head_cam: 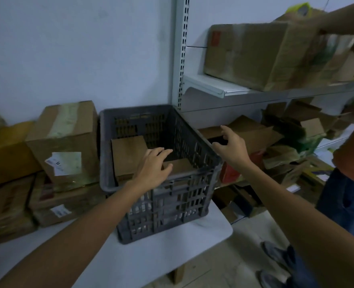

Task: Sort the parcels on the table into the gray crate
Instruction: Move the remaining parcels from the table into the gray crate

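The gray crate (161, 206) stands on the white table (130, 262), near its right end. Inside it lie brown cardboard parcels, one upright (128, 152) at the left and one lower (180, 165) near the front wall. My left hand (154, 168) hovers over the crate's front rim with fingers spread, holding nothing. My right hand (231, 146) is open beside the crate's right rim, thumb close to the edge, nothing in it. More parcels are stacked on the table left of the crate, the tallest a taped box with a white label (66, 142).
A metal shelf unit (224, 88) stands right of the crate, its shelves crowded with cardboard boxes. Another person in an orange top and jeans (351, 183) stands at the far right, with a hand on a large box (261, 55) on the upper shelf. Flat boxes (53, 202) lie at the left.
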### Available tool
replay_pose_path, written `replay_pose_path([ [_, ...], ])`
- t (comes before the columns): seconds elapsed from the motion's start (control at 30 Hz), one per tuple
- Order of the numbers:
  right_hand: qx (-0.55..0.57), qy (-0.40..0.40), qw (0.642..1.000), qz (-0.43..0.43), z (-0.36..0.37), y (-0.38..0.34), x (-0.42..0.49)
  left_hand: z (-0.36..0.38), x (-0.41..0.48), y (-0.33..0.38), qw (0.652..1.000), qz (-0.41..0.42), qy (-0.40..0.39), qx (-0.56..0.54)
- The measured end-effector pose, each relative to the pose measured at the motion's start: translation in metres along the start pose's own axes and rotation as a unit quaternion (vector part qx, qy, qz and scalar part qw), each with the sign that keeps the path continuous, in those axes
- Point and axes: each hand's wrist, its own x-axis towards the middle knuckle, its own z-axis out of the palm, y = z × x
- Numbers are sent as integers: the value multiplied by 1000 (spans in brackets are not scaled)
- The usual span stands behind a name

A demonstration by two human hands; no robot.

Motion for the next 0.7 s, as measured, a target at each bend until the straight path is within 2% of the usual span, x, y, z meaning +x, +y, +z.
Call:
replay_pose_path([
  [0.13, 30, -11, 999, -20, 39, -4, 24, 5, 22, -5, 999, -4, -41, 12],
  [0.3, 16, -56, 992, -109, 80, -23, 86, 8, 63, -31, 999, -31, -13, 17],
  [0.4, 8, -81, 991, -105, 100, -29, 126, 15, 74, -63, 993, -43, -77, 83],
  [0.57, 15, -141, 987, -74, 136, -38, 165, 13, 97, -112, 976, -151, -102, 117],
  [0.7, 56, -193, 979, -27, 175, -38, 185, 22, 107, -139, 955, -276, -83, 76],
])
